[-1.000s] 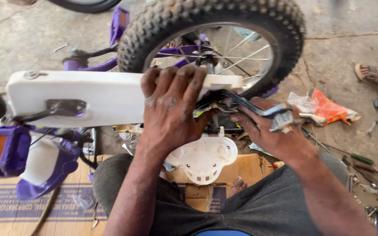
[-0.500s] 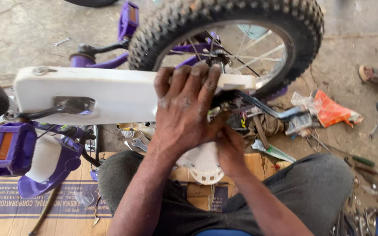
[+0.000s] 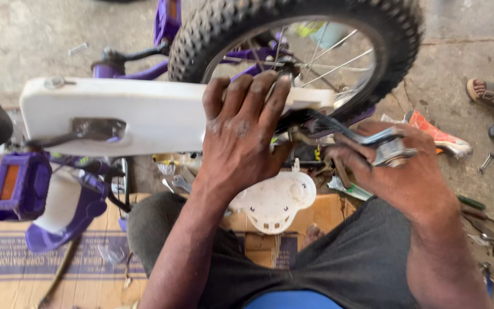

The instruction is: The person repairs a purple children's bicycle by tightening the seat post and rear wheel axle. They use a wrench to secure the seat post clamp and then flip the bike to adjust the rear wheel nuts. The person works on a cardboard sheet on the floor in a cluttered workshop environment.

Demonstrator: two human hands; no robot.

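A small purple bicycle lies upturned in front of me, its knobby rear wheel (image 3: 395, 51) at the top. My left hand (image 3: 241, 131) is laid flat over the white chain guard (image 3: 138, 117), fingers spread across its right end by the hub. My right hand (image 3: 398, 171) grips a metal wrench (image 3: 381, 143) beside the wheel axle, with a black strip running from it toward the guard. A purple pedal (image 3: 15, 186) sticks out at the lower left.
A white round plastic cover (image 3: 273, 200) lies on flattened cardboard (image 3: 41, 257) under my knees. An orange and white packet (image 3: 435, 134), a small spanner (image 3: 485, 162) and loose tools (image 3: 487, 229) lie on the concrete to the right. Another person's sandalled foot (image 3: 490, 94) is at the far right.
My right hand has come out from under the left hand and moved right, holding the wrench by the axle. The left hand stays pressed on the chain guard.
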